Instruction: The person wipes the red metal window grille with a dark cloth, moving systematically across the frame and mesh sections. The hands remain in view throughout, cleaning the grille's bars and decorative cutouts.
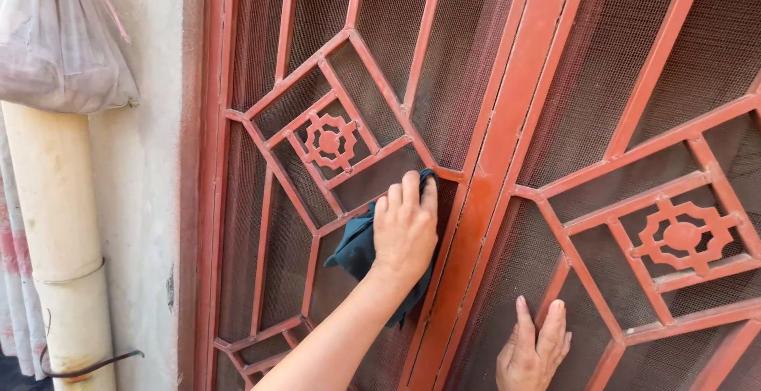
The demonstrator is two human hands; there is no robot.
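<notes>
My left hand presses a dark teal cloth flat against a red metal grille door, just left of its middle upright. The cloth hangs out from under the palm to the left and below. My forearm comes up from the lower left. My right hand rests flat on the mesh of the right door leaf near the bottom edge of the view, fingers up and apart, holding nothing. A diamond frame with a small gear-shaped ornament sits just above and left of the cloth.
Dark mesh backs the red bars on both leaves. A second gear-shaped ornament is on the right leaf. Left of the door is a plastered wall with a cream drainpipe and a hanging pale plastic bag.
</notes>
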